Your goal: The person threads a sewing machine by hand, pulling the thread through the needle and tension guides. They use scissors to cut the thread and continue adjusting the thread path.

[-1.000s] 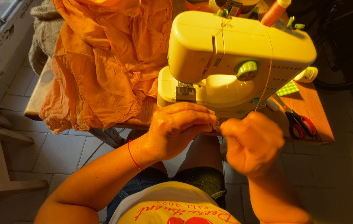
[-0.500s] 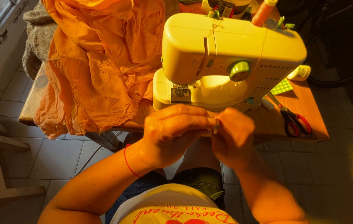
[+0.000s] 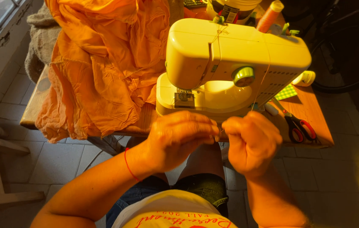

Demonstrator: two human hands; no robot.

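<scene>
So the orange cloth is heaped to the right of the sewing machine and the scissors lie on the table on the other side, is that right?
Not quite. The head view shows the orange cloth heaped to the left of the sewing machine, not the right. The scissors do lie on the table on the other side, at the right, beyond the right hand.

The sewing machine (image 3: 234,67) stands on the table (image 3: 310,109). A heap of cloth (image 3: 103,63) lies to its left, draped over the table edge. Scissors (image 3: 299,128) lie to its right. A thread spool (image 3: 269,16) stands behind the machine. Both hands, the left hand (image 3: 179,139) and the right hand (image 3: 253,141), meet before it.
</scene>
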